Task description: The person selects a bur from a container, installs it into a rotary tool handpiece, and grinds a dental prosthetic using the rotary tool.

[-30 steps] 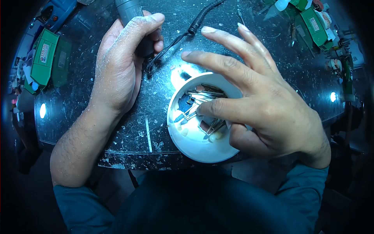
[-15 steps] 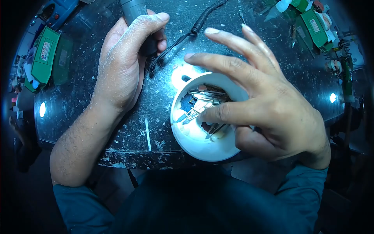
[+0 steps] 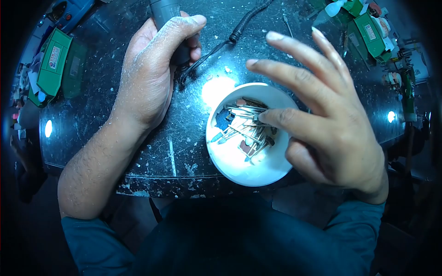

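Observation:
A dark grey rotary handpiece (image 3: 166, 14) with a black cord is wrapped in my left hand (image 3: 154, 64), which is dusted with white powder. To its right, a round white bowl (image 3: 251, 179) holds several thin metal burs (image 3: 244, 122), some with blue or brownish tips. Over the bowl's right side is my right hand (image 3: 329, 115), with its upper fingers spread apart. Its index fingertip reaches down among the burs; the thumb is bent near the rim. I see nothing held in that hand.
The dark, scuffed worktop (image 3: 106, 124) carries white dust. A coiled black cord (image 3: 237, 33) runs towards the far edge. Green bins (image 3: 54, 64) stand at left, and another green bin (image 3: 368, 34) with dental models (image 3: 383, 28) stands at right. A thin tool (image 3: 288, 25) lies beyond the bowl.
My right hand has shifted right and its index fingertip has moved up and right among the burs, uncovering more of them. My left hand with the handpiece has shifted slightly right.

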{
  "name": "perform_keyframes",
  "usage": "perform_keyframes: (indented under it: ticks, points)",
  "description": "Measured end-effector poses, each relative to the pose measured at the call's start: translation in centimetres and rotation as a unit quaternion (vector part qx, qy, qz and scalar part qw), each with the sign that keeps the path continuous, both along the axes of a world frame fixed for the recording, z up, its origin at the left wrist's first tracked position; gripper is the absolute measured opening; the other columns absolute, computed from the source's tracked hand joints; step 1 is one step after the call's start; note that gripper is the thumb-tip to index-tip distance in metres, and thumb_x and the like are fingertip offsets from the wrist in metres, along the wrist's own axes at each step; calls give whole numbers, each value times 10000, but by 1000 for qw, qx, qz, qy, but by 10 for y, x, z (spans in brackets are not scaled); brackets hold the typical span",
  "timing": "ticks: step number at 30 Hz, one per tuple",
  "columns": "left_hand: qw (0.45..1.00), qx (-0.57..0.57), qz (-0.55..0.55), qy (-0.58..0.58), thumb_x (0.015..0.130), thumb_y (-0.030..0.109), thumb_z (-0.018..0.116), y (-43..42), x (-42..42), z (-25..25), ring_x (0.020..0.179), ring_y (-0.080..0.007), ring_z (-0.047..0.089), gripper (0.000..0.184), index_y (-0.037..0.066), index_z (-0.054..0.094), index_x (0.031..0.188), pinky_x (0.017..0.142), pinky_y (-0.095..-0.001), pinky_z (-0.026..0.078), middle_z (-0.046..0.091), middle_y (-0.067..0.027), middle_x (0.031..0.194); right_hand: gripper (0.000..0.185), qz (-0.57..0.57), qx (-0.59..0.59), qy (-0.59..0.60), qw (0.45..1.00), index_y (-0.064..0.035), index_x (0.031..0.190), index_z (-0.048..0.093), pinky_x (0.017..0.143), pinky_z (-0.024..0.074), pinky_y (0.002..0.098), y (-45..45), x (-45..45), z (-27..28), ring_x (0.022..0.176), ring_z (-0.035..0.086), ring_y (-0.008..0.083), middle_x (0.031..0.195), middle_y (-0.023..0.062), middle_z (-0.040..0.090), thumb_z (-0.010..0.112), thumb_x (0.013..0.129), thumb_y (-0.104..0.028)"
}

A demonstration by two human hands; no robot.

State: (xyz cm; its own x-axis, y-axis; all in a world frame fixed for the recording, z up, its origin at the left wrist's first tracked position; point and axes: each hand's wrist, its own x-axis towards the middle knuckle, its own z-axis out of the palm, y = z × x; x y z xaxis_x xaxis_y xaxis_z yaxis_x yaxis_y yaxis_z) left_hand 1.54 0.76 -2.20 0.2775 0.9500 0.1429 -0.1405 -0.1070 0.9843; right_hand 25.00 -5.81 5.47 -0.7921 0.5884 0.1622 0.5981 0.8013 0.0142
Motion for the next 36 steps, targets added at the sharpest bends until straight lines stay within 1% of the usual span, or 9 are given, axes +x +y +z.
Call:
perform_keyframes:
  ticks: [3, 8, 11, 16, 19, 28, 32, 35, 36]
  points:
    - [1000, 0, -2, 3, 972, 308, 584, 1, -1, 0, 835, -125, 529, 293, 36, 554, 1077, 837, -273, 406, 516, -31, 890, 284, 56, 56, 46, 996, -114, 876, 739, 1154, 150, 649, 6, 5, -25, 1399, 400, 404, 1364, 174, 576, 538, 811, -304]
    - [1000, 6, -2, 11, 968, 308, 588, 1, -3, -2, 837, -125, 531, 297, 35, 554, 1079, 839, -276, 409, 522, -32, 894, 286, -77, -77, 2, 994, -118, 876, 753, 1156, 139, 652, -5, -4, 10, 1409, 381, 412, 1381, 175, 566, 562, 718, -260]
    - [1000, 6, -8, 9, 966, 303, 590, 2, -2, -1, 837, -126, 532, 294, 32, 556, 1076, 839, -278, 412, 522, -34, 889, 308, 6, 93, -181, 979, -114, 880, 762, 1157, 128, 658, 3, 10, -4, 1415, 367, 415, 1377, 176, 569, 563, 677, -233]
    - [1000, 10, -9, 10, 960, 306, 599, 2, -3, -1, 830, -126, 532, 297, 33, 558, 1071, 835, -280, 414, 522, -35, 883, 324, 18, 35, -40, 998, -111, 872, 771, 1159, 127, 656, 7, 15, -20, 1420, 358, 411, 1373, 175, 569, 531, 682, -218]
    - [1000, 7, 0, 20, 958, 308, 601, 0, -1, 0, 825, -126, 531, 300, 33, 558, 1071, 832, -279, 415, 524, -36, 885, 347, -70, -82, 40, 993, -108, 860, 774, 1160, 127, 653, -4, 2, -6, 1419, 358, 411, 1371, 172, 570, 512, 661, -218]
    - [999, 10, 8, 37, 961, 313, 599, 0, -2, -2, 821, -125, 533, 303, 32, 559, 1067, 828, -275, 414, 528, -37, 884, 348, 50, 4, 35, 998, -102, 874, 770, 1159, 102, 665, 4, 9, -14, 1426, 351, 403, 1409, 168, 543, 529, 637, -188]
    - [1000, 13, -1, 27, 962, 312, 599, 1, -2, -2, 815, -123, 532, 300, 33, 560, 1066, 825, -274, 414, 528, -37, 885, 332, -15, -61, 3, 998, -106, 862, 772, 1157, 95, 666, -2, -3, -6, 1436, 335, 401, 1412, 170, 540, 523, 660, -192]
    - [1000, 9, 0, 25, 963, 311, 598, 0, -1, -1, 813, -122, 531, 295, 36, 560, 1062, 823, -274, 415, 526, -35, 884, 343, -17, -140, 309, 941, -110, 868, 772, 1154, 93, 666, -8, -9, -51, 1440, 325, 404, 1403, 177, 547, 503, 671, -188]
    - [1000, 8, -3, 20, 963, 311, 599, 0, -2, -1, 813, -122, 532, 292, 37, 561, 1059, 822, -274, 416, 525, -35, 884, 350, 3, -86, 189, 978, -112, 878, 772, 1153, 92, 668, -1, 2, -35, 1440, 325, 406, 1404, 177, 545, 501, 670, -187]
